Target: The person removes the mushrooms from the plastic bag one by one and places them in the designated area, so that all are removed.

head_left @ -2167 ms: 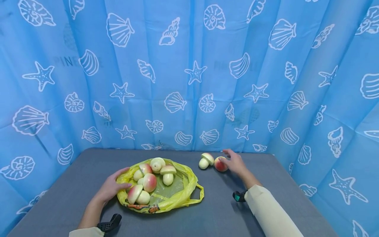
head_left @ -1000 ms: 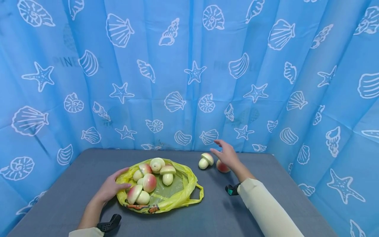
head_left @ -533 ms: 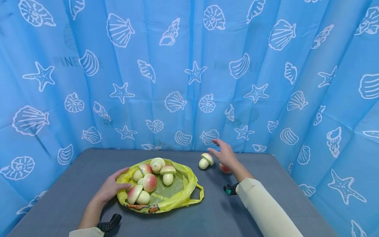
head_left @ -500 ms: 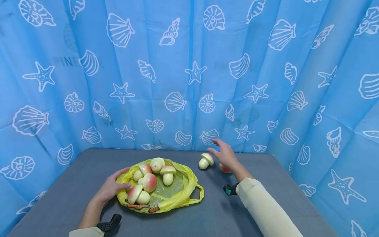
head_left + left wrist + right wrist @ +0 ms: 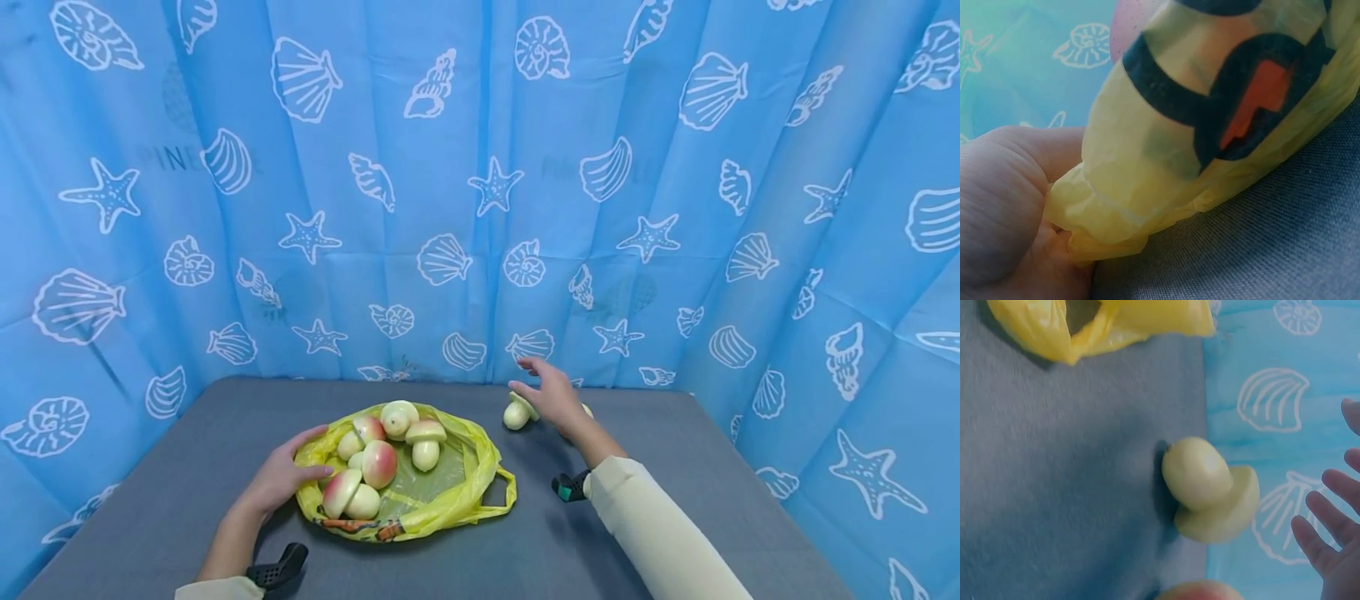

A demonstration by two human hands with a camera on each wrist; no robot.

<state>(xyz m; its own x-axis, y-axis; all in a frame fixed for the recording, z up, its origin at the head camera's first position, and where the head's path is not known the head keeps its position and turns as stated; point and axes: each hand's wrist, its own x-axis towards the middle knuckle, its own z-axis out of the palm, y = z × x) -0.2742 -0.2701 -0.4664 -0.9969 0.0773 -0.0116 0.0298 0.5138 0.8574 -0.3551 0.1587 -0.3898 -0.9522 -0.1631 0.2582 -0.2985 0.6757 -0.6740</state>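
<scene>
A yellow plastic bag (image 5: pixel 450 517) lies open on the left, with several toy mushrooms (image 5: pixel 379 463) inside. Their caps are cream and pink-red, their stems pale. My left hand (image 5: pixel 279 473) grips the bag's left edge, thumb over the rim; in the left wrist view the yellow film (image 5: pixel 1110 194) bunches in the hand (image 5: pixel 997 212). My right hand (image 5: pixel 557 397), fingers spread, hovers above a mushroom (image 5: pixel 515 415) lying on the table. In the right wrist view that mushroom (image 5: pixel 1196 474) is apart from the fingers. Another mushroom (image 5: pixel 587 410) is mostly hidden behind my right hand.
The grey tabletop (image 5: pixel 540 550) runs back to a blue curtain (image 5: pixel 491 317) with white shell prints. A bag handle loop (image 5: pixel 512 490) sticks out to the right on the table.
My right hand has left the right mushroom and moved left over the other one. The right mushroom has rolled slightly rightward. The left hand and the bag stay put.
</scene>
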